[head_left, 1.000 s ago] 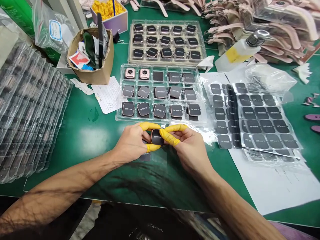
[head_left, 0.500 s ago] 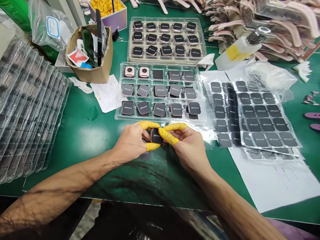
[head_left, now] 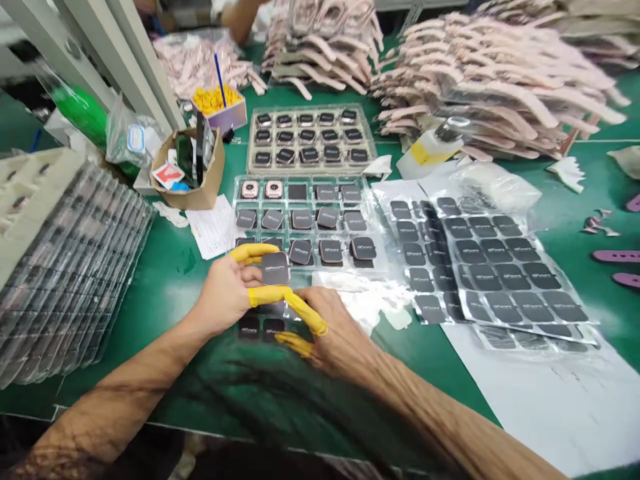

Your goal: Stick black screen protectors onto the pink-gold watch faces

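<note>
My left hand (head_left: 225, 290), with yellow finger cots on thumb and index finger, pinches a square watch case (head_left: 275, 269) by its edges. A dark printed film covers the side facing me. Just right of it and lower, my right hand (head_left: 327, 327) has its cot-covered fingers apart, over a small clear sheet with dark square films (head_left: 249, 329). Whether a fingertip touches that sheet I cannot tell. Beyond both hands lies a clear tray (head_left: 285, 205) of watch cases, most with dark films on top and two showing pink backs (head_left: 273, 189). The left hand partly covers its front row.
Behind stands another filled tray (head_left: 373, 157). Film sheets (head_left: 510, 273) lie on paper at right, near a pump bottle (head_left: 430, 150) and piled pink straps (head_left: 500, 87). Stacked trays (head_left: 75, 280), a cardboard box (head_left: 210, 177) and a yellow-filled box (head_left: 235, 117) stand left. Another person's arm (head_left: 240, 20) shows behind.
My right hand has let go of the watch case and moved down toward the small film sheet. My left hand keeps hold of the case. The view has tilted up.
</note>
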